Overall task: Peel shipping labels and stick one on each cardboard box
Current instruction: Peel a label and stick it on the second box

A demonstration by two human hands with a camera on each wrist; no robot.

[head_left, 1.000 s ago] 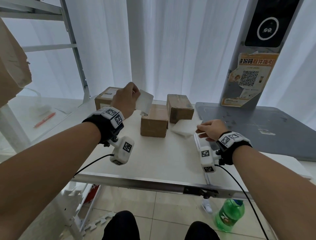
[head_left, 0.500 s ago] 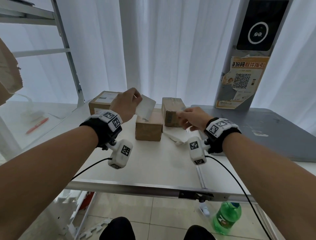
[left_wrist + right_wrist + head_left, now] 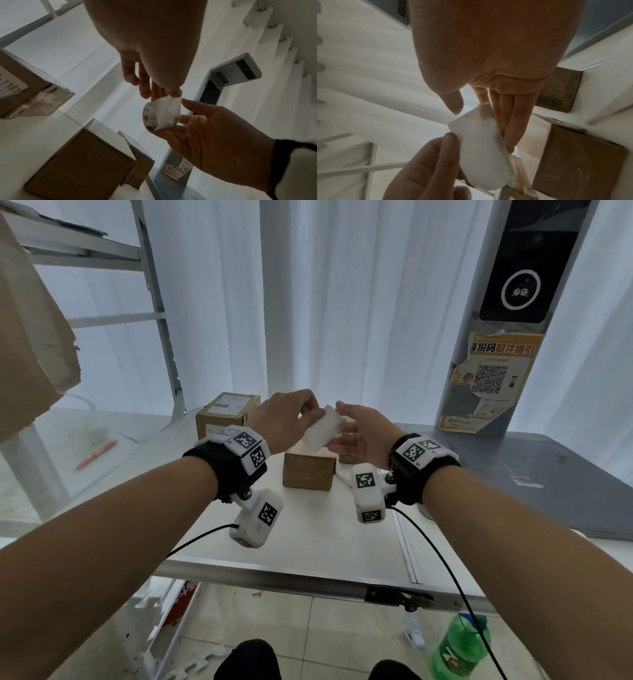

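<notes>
Left hand point(image 3: 291, 419) pinches curled white paper shipping label point(image 3: 323, 429) above middle brown cardboard box point(image 3: 310, 472). Right hand point(image 3: 363, 433), fingers spread, touches label's far edge.

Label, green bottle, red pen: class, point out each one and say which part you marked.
label point(image 3: 323, 430), head view, middle of its white back
green bottle point(image 3: 459, 645), head view, its body, on the floor
red pen point(image 3: 97, 454), head view, mid-barrel

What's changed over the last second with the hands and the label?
The right hand left the white sheets on the table, swung in and now touches the label sheet with straight fingers. The left hand kept pinching it, carrying it rightward above the middle box. All boxes stayed put.
</notes>
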